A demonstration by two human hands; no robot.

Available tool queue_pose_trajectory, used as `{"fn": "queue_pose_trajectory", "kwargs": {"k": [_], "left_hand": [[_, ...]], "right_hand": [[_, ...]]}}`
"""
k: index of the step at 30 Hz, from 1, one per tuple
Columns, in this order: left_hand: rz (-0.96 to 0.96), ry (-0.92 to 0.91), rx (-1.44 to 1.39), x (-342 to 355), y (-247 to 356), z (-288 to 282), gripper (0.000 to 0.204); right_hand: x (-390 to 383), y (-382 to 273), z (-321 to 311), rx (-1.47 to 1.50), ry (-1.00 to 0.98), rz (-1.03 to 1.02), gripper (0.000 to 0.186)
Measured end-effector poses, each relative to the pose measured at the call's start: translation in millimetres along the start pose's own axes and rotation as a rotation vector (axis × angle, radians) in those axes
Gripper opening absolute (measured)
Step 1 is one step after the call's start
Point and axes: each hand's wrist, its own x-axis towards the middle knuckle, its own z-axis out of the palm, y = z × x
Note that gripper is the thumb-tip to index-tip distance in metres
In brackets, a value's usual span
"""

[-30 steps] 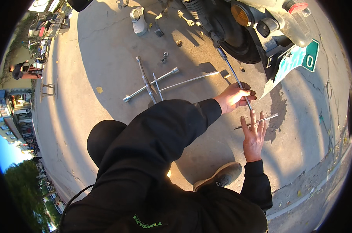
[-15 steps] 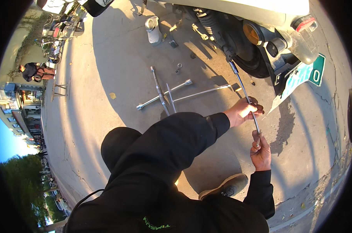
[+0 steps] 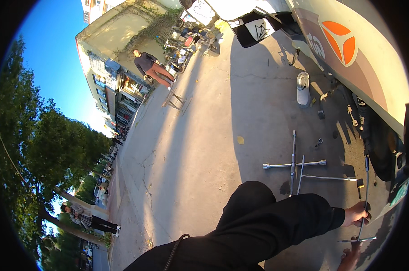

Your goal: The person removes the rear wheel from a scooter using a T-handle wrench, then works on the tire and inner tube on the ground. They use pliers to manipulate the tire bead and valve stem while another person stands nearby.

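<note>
A T-handle socket wrench (image 3: 363,203) slants at the lower right, its long steel shaft reaching up to the underside of a vehicle beside the rear wheel (image 3: 381,158). My left hand (image 3: 355,214) is closed around the shaft a little above the crossbar. Lower down, my right hand (image 3: 349,258) has its fingers at the wrench's crossbar and grips it there; part of this hand is cut off by the dark rim. Whether the far end of the wrench sits on a bolt is too small to tell. Above my hands is the vehicle's light body panel (image 3: 371,58) with an orange emblem.
On the ground lie a four-way lug wrench (image 3: 276,165), another T-handle wrench (image 3: 326,177) and small metal rings (image 3: 319,142). A pale container (image 3: 303,95) stands farther off. One person (image 3: 150,67) stands near a small bench (image 3: 173,100), another person (image 3: 89,217) by the trees.
The view has swung left, so my hands and the vehicle now sit farther right. The wrench's crossbar has turned and shows lengthwise; both hands remain on the wrench.
</note>
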Motion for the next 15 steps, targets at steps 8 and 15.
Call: {"fn": "queue_pose_trajectory", "kwargs": {"k": [8,15], "left_hand": [[0.058,-0.086,-0.076,2.5,8.0,9.0,0.022],[0.035,0.003,0.008,6.9,3.3,5.2,0.019]], "right_hand": [[1.0,16.5,9.4,-1.183,0.153,-1.037,0.051],[9.6,12.7,0.0,0.344,-0.168,0.249,0.044]]}}
